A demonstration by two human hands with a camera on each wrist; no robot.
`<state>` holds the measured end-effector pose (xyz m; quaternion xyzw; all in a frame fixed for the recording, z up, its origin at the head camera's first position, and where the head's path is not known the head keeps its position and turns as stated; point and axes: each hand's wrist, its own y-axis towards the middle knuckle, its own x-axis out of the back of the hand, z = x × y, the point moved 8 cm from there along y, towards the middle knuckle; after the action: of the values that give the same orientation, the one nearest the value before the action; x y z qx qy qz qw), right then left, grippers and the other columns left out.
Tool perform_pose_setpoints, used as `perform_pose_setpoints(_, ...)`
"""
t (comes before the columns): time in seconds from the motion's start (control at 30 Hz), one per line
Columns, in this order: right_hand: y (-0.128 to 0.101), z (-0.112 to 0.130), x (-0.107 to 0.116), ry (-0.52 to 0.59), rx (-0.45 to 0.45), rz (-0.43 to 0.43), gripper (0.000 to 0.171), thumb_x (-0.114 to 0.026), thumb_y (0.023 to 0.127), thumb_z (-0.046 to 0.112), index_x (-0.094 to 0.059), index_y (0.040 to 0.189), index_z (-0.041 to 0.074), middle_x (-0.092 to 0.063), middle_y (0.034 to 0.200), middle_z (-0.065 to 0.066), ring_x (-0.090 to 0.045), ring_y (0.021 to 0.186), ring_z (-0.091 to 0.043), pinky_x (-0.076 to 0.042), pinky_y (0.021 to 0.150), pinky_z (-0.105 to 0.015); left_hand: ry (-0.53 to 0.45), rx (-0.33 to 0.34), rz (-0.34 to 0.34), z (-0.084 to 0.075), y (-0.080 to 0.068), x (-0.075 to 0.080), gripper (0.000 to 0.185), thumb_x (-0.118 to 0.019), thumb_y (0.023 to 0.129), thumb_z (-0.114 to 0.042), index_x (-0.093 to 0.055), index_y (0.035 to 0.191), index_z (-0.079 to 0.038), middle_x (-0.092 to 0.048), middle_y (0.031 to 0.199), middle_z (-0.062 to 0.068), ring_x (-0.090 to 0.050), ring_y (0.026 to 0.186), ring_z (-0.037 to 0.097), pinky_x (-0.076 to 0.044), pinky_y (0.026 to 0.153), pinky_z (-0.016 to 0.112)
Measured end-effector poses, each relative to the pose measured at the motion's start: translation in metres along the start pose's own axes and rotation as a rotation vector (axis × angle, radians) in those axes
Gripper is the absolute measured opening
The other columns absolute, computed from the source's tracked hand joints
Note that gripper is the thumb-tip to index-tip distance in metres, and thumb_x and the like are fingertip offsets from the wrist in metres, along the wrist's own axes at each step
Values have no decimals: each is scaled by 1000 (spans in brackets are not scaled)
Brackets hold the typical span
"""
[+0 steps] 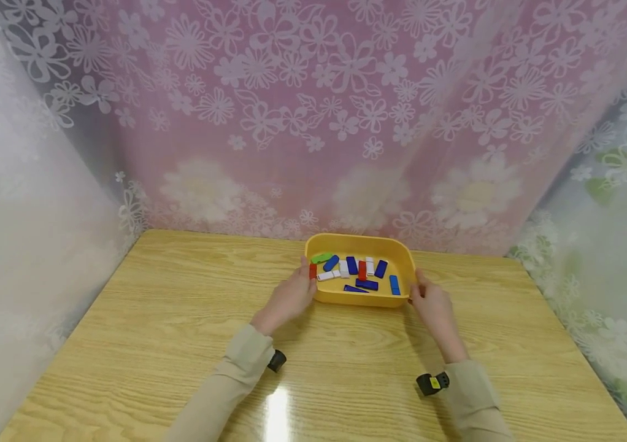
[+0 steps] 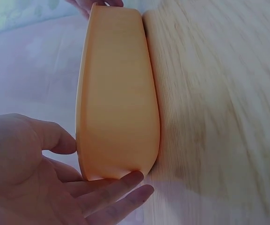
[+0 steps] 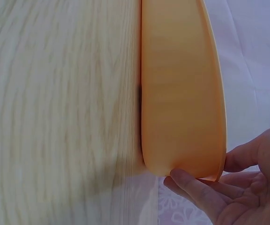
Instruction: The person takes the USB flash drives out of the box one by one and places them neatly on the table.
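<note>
A yellow plastic tub (image 1: 363,301) with rounded corners stands near the back of the table, between both hands. My left hand (image 1: 291,296) grips its left end, the thumb at the rim and the fingers against the outer wall. At the opposite end my right hand (image 1: 434,305) holds the tub the same way, thumb by the rim and fingertips on the outside. Inside lie several small flat sticks that look like USB flash drives: dark blue ones (image 1: 367,285), white ones (image 1: 343,269), red ones (image 1: 362,271), a green one (image 1: 321,258) and a lighter blue one (image 1: 394,285).
The wooden table (image 1: 181,344) reaches out on all sides of the tub. A pink flowered curtain (image 1: 291,123) hangs just behind its back edge, with pale fabric at the left and right. Dark wrist cameras (image 1: 432,384) sit below the sleeves.
</note>
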<state>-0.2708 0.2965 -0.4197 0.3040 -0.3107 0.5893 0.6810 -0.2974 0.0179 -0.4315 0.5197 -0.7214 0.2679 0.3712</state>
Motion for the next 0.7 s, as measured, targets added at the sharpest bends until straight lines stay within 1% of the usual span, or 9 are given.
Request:
perform_pose_setpoints(0.2,1,9,-9,3,11,-4,53,-48,105,14,-34,152,-8,-69,112,-31,-71,80,-34,-43,53,-27,-16,18,-20,13,-3,7,65,-45,109,-22,-15,157,10,-42,154,24,-62,117,34,-52,99,48)
perform_pose_setpoints(0.3,1,13,-13,1,18,-8,54,-49,106,16,-35,151,-9,-69,112,-31,-73,84,-34,-44,54,-26,-35,18,-20,19,-4,10,65,-44,109,-21,-14,157,9,-41,155,24,-66,101,34,-54,91,48)
perform_pose_setpoints(0.33,2,15,-14,-4,23,-11,53,-49,106,16,-36,151,-9,-70,111,-30,-72,82,-33,-44,54,-26,-31,16,-24,21,-5,11,65,-44,109,-21,-14,157,9,-41,155,24,-66,101,33,-54,91,48)
perform_pose_setpoints(0.37,2,17,-15,-2,27,-11,54,-49,105,16,-36,151,-9,-70,109,-30,-72,80,-33,-43,53,-26,-38,16,-25,22,-6,12,65,-44,109,-21,-14,157,9,-41,155,24,-67,94,33,-55,86,47)
perform_pose_setpoints(0.43,2,21,-19,-4,42,-9,54,-50,105,16,-37,150,-10,-71,108,-29,-71,78,-30,-43,52,-25,-52,19,-25,26,-7,15,65,-44,109,-19,-12,158,8,-39,156,25,-61,72,28,-54,72,44)
perform_pose_setpoints(0.5,2,25,-22,-12,50,-7,54,-50,105,17,-37,150,-10,-71,106,-28,-69,75,-28,-43,53,-25,-55,24,-30,30,-9,18,65,-44,108,-19,-12,158,8,-39,156,24,-53,61,23,-50,64,40)
perform_pose_setpoints(0.57,2,29,-24,-13,51,-1,54,-50,106,18,-36,150,-9,-71,109,-28,-71,78,-29,-45,55,-27,-62,30,-31,33,-10,20,66,-44,108,-19,-11,158,8,-39,156,24,-39,53,17,-42,57,36)
perform_pose_setpoints(0.6,2,30,-25,-16,50,0,54,-50,106,19,-36,151,-9,-71,111,-28,-71,82,-30,-47,57,-28,-58,30,-32,35,-11,21,66,-44,108,-19,-11,158,8,-40,155,25,-38,53,16,-40,56,34)
perform_pose_setpoints(0.7,2,33,-28,-15,50,3,55,-50,106,19,-35,151,-8,-69,115,-28,-73,92,-34,-53,64,-32,-40,27,-45,38,-12,25,65,-44,108,-17,-13,157,10,-45,151,26,-42,58,15,-41,59,33)
